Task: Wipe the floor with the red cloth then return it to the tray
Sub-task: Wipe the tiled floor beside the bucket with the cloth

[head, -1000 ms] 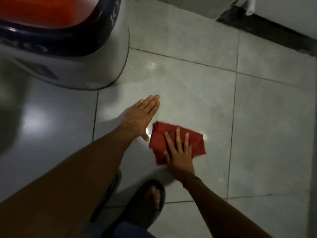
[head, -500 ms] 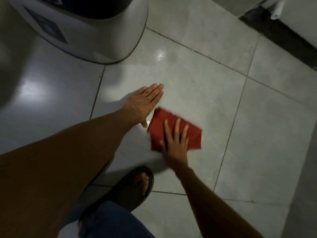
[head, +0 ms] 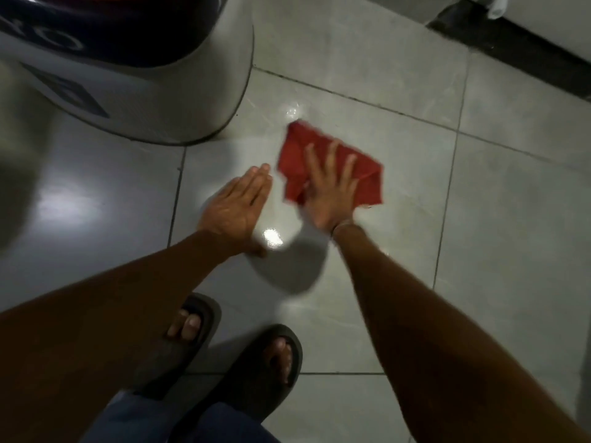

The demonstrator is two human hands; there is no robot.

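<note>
Head view looks down on the right hand [head: 329, 195], whose fingers [head: 331, 161] are spread wide and pressed flat on top of the red cloth [head: 297, 155]; nothing is pinched, the palm simply pins the fabric to the floor [head: 399, 129]. The cloth lies directly under those fingers and runs out past them on three sides: a pointed corner ahead and to the left of the fingertips, a broader flap off to the right, a crumpled edge near the heel of the palm. Its long axis slants from that far-left corner down toward the near right, crossing the line of the fingers at an angle. The left hand [head: 236, 206] rests just beside it, fingers [head: 259, 180] held together and laid flat on the tile, apart from the cloth by a narrow gap; it looks to be bracing the body, so the right hand is the one on the job. The fabric is thin, soft and matte, loosely folded. The floor is glossy pale-grey tile with dark grout lines and bright glare spots near both hands, probably slick. Beyond the fingertips stands a rounded white appliance [head: 160, 100] with a dark band. Two dark sandals [head: 256, 372] show near the bottom. No tray is in view.
</note>
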